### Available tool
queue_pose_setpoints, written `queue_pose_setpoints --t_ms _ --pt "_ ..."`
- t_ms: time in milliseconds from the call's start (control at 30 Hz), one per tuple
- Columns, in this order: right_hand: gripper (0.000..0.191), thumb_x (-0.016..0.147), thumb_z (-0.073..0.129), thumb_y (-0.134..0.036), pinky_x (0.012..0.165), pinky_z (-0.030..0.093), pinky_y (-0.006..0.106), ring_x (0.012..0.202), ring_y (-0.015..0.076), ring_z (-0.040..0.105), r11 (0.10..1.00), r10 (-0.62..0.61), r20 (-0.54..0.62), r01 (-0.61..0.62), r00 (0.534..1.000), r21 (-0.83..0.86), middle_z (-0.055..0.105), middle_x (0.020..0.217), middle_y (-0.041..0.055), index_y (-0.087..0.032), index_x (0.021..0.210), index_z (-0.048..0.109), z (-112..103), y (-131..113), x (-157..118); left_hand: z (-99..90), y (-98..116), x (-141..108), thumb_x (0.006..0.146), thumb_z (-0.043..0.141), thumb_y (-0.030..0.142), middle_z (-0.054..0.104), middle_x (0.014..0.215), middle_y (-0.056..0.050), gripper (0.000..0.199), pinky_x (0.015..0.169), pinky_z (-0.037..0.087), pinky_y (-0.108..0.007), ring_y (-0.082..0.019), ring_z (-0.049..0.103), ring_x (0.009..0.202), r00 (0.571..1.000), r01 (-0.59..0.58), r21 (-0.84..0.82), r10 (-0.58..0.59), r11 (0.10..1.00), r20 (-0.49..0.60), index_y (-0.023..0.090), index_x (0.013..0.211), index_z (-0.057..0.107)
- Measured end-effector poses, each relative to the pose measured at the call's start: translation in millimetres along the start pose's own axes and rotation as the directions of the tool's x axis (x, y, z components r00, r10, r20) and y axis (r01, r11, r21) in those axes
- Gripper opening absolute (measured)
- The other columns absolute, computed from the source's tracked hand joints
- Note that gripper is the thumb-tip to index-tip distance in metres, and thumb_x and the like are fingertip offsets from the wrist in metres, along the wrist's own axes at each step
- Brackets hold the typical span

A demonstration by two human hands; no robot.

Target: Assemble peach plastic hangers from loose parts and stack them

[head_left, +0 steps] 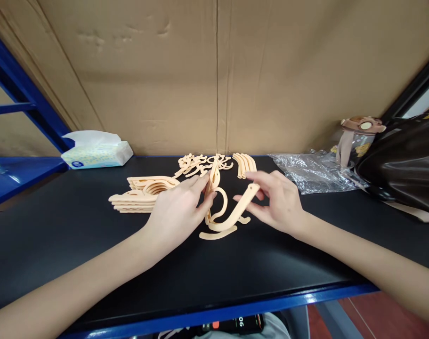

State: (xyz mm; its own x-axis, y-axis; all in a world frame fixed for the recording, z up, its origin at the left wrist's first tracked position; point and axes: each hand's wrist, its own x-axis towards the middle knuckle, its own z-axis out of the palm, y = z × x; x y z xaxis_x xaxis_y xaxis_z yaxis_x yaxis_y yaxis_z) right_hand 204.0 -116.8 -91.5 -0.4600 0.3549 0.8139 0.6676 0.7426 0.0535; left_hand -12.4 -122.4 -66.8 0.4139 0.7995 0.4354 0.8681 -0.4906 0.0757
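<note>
My left hand (181,205) pinches a beige plastic piece (213,181) that stands upright near the middle of the black table. A curved beige arm (235,212) slants up from its lower end, and my right hand (278,200) has thumb and fingers around the arm's upper end, near a small hole. A beige hook (222,202) curves between the two. Below, a loose curved piece (217,234) lies on the table. Left of my left hand is a stack of beige hangers (133,201), partly covered by that hand.
Small beige hooks (189,164) and curved arms (245,165) lie at the back of the black table (157,278). A tissue pack (97,153) is back left; clear plastic (306,172), a bottle (359,141) and a dark bag (405,165) are right. Cardboard (147,80) stands behind.
</note>
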Motion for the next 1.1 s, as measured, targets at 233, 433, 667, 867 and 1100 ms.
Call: queue_pose_setpoints --t_ms 233,433,667,867,1100 --pt "0.040 0.078 0.063 -0.050 0.061 0.042 0.024 0.065 0.0118 0.052 0.944 0.071 0.534 -0.230 0.843 0.238 0.054 0.073 -0.0031 -0.021 0.106 0.059 0.8 8.3 6.8 5.1 -2.8 -1.4 0.095 0.034 0.029 0.066 0.102 -0.007 0.035 0.070 0.047 -0.030 -0.022 0.059 0.095 0.990 -0.139 0.091 0.142 0.986 -0.021 0.016 0.124 0.050" --pt "0.012 0.080 0.062 -0.024 0.075 0.045 0.029 0.079 0.0140 0.055 0.937 -0.085 0.611 -0.145 0.787 0.318 0.058 0.088 0.0005 -0.022 0.091 0.066 2.7 15.8 5.9 9.3 -6.6 -1.1 0.095 0.038 0.032 0.067 0.098 -0.007 0.033 0.070 0.047 -0.028 -0.021 0.058 0.093 0.976 -0.210 0.172 0.216 0.962 -0.015 0.016 0.117 0.056" --pt "0.024 0.086 0.048 -0.007 0.080 0.043 0.031 0.088 0.0149 0.054 0.946 -0.035 0.582 -0.161 0.813 0.282 0.058 0.093 0.0022 -0.022 0.080 0.066 6.2 29.2 5.3 10.9 -9.9 -0.4 0.094 0.045 0.031 0.067 0.085 -0.005 0.025 0.061 0.041 -0.027 -0.021 0.056 0.086 0.962 -0.272 0.241 0.262 0.932 0.073 0.016 0.100 0.064" --pt "0.012 0.086 0.055 -0.031 0.071 0.044 0.031 0.079 0.0165 0.056 0.968 0.116 0.584 -0.225 0.803 0.116 0.060 0.084 0.0011 -0.020 0.087 0.057 4.7 30.5 5.6 12.8 -8.1 1.1 0.092 0.048 0.024 0.065 0.083 -0.007 0.021 0.056 0.037 -0.027 -0.024 0.055 0.087 0.949 -0.298 0.291 0.250 0.909 0.193 0.015 0.099 0.065" --pt "0.018 0.085 0.056 -0.036 0.078 0.041 0.032 0.083 0.0167 0.056 0.989 0.051 0.631 -0.128 0.774 0.077 0.060 0.088 0.0007 -0.020 0.078 0.061 2.3 34.1 5.9 15.9 -10.0 0.1 0.091 0.043 0.018 0.064 0.084 -0.009 0.023 0.063 0.043 -0.031 -0.026 0.055 0.088 0.954 -0.278 0.293 0.227 0.915 0.196 0.012 0.097 0.064"
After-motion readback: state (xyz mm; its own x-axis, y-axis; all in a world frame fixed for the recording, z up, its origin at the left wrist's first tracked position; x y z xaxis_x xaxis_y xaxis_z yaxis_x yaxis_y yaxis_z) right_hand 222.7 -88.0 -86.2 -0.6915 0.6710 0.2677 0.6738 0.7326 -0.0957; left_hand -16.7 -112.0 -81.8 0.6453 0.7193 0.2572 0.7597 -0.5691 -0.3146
